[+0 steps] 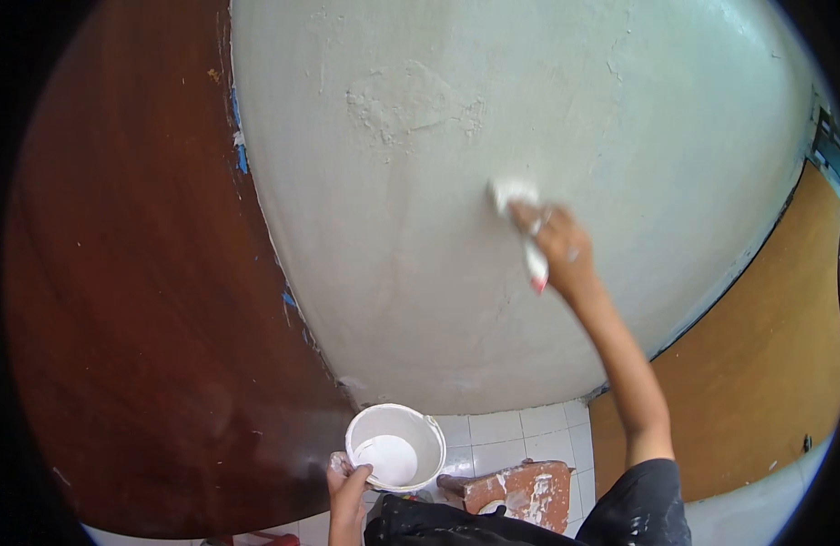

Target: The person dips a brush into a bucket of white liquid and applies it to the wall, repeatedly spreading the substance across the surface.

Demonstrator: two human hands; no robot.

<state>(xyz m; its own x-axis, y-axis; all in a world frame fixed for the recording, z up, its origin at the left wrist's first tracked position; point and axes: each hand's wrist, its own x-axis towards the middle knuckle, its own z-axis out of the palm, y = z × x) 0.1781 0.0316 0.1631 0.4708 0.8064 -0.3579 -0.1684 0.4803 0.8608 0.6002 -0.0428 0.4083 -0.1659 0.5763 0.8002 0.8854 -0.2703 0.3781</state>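
My right hand point(558, 244) is closed around a paintbrush point(536, 264) with a white handle and a red tip. Its pale bristles are against the off-white wall point(411, 227), slightly smeared by motion. Low in the view, my left hand point(345, 480) grips the rim of a white bucket point(431, 448). White paint point(385, 460) lies in the bottom of the bucket. Paint marks show on my right fingers. A rough, flaking patch point(406, 102) is on the wall, above and left of the brush.
A dark brown wooden panel point(138, 273) borders the wall on the left, with blue bits along its edge. On the right is a yellow-brown panel point(748, 355). A paint-spattered brown stool point(529, 491) stands on the white tiled floor point(497, 428) beside the bucket.
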